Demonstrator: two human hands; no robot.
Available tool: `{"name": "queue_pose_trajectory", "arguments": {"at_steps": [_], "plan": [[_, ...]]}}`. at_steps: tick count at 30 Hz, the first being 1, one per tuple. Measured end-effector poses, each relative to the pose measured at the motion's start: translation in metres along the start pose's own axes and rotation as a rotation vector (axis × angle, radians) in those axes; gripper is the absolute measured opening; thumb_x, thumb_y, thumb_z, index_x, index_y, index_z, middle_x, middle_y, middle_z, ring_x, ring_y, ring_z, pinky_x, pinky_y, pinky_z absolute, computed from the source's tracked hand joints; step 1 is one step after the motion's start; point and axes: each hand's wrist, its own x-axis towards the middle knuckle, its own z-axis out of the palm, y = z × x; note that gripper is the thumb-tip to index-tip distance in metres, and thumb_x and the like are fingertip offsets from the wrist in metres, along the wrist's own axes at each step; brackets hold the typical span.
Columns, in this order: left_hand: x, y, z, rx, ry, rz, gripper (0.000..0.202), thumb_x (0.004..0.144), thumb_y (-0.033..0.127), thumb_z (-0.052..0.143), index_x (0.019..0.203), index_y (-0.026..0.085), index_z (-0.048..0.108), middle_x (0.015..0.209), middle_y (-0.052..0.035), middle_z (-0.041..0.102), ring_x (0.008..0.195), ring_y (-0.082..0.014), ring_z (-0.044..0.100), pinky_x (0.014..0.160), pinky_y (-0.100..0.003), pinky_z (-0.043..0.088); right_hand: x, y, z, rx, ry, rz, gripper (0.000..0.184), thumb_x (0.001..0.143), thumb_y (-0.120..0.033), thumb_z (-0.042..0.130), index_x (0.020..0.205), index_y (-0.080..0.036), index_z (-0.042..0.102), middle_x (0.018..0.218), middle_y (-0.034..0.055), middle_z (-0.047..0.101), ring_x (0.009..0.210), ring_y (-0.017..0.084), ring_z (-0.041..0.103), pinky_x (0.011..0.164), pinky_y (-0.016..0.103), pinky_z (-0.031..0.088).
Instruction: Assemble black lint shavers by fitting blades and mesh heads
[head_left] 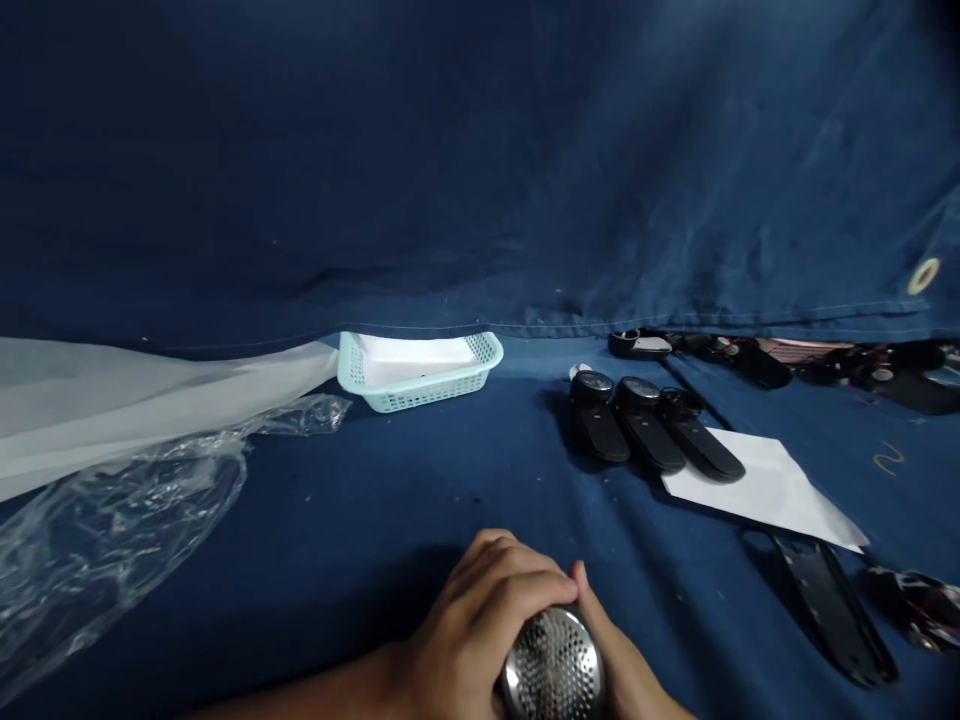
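Note:
Between my two hands, at the bottom middle of the head view, is a fabric shaver with a round, shiny, perforated metal head (556, 665). My left hand (487, 620) curls over its left and far side, fingers bent around the rim. From the right, my right hand (626, 665) presses against it, thumb raised near the left fingertips. The body below the metal head is hidden by the hands and the frame edge. To the right, three black shavers with round heads (649, 430) lie side by side, one of them partly on white paper (765, 485).
A light-green basket (435, 393) with a white lining stands at the back. Clear plastic wrap (142, 520) and a white sheet (150, 400) lie left. On the right are a black housing shell (836, 610), wired parts (926, 605) and more dark parts (757, 362) beside a hanging blue cloth (480, 180).

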Motion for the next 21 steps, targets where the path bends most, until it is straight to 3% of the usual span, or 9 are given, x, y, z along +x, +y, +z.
{"name": "queue_pose_trajectory", "arguments": {"at_steps": [5,9,13,17,21], "plan": [[-0.001,-0.009,0.000,-0.007,-0.074,0.024,0.072,0.074,0.066,0.060,0.127,0.021,0.041,0.103,-0.0127,0.064,0.092,-0.0271,0.064,0.086,-0.044,0.048,-0.002,-0.014,0.003,0.015,-0.141,0.035,0.066,0.089,-0.069,0.037,0.128,-0.020,0.057,0.132,0.0091,0.058,0.134,0.026,0.042,0.112,0.044,0.032],[0.001,-0.010,-0.001,0.019,-0.118,0.026,0.073,0.073,0.066,0.060,0.127,0.022,0.040,0.103,-0.0131,0.066,0.093,-0.0276,0.065,0.085,-0.044,0.049,-0.005,-0.015,-0.007,0.004,-0.153,0.042,0.041,0.094,-0.048,0.051,0.122,-0.017,0.057,0.126,0.0105,0.059,0.115,0.027,0.057,0.097,0.049,0.046],[0.001,-0.008,-0.001,0.039,-0.089,0.008,0.073,0.071,0.066,0.062,0.125,0.021,0.042,0.102,-0.0130,0.066,0.091,-0.0283,0.066,0.084,-0.045,0.051,-0.010,-0.011,-0.009,-0.009,-0.147,0.015,0.031,0.094,-0.032,0.058,0.121,-0.017,0.056,0.123,0.0092,0.058,0.103,0.024,0.061,0.086,0.045,0.053],[0.002,-0.006,-0.002,0.045,-0.094,-0.006,0.072,0.071,0.063,0.064,0.125,0.021,0.043,0.104,-0.0133,0.067,0.092,-0.0280,0.066,0.084,-0.045,0.051,-0.012,-0.004,-0.010,-0.009,-0.144,-0.031,0.032,0.094,-0.036,0.057,0.121,-0.019,0.056,0.123,0.0091,0.058,0.104,0.024,0.061,0.087,0.044,0.052],[0.003,-0.005,-0.003,0.066,-0.087,-0.019,0.072,0.068,0.059,0.069,0.124,0.021,0.044,0.105,-0.0128,0.069,0.095,-0.0282,0.067,0.088,-0.046,0.051,-0.009,0.001,-0.017,0.020,-0.169,-0.064,0.044,0.087,-0.054,0.057,0.118,-0.023,0.059,0.115,0.0071,0.064,0.106,0.026,0.060,0.093,0.044,0.048]]}}
